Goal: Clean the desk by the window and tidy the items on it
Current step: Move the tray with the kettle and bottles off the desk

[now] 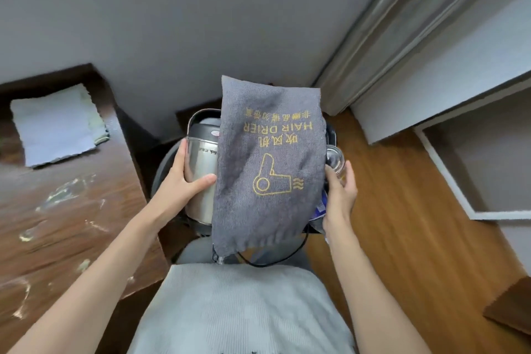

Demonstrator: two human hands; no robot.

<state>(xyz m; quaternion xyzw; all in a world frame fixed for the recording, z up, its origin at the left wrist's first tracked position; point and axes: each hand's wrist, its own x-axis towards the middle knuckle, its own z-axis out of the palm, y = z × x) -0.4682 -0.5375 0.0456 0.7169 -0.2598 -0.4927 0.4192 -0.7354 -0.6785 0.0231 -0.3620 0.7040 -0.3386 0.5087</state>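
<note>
Grey pouch [267, 169] with yellow print, silver kettle [201, 169], brown streaked desk [57, 224].

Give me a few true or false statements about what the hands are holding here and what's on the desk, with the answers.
1. The left hand grips a steel kettle. True.
2. The grey bag reads "HAIR DRIER". True.
3. The bag's print is white. False: it is yellow.
4. A white cloth lies on the wooden desk. True.
5. The right hand rests flat on the desk. False: it is by the bag's right edge, next to a clear glass.
</note>
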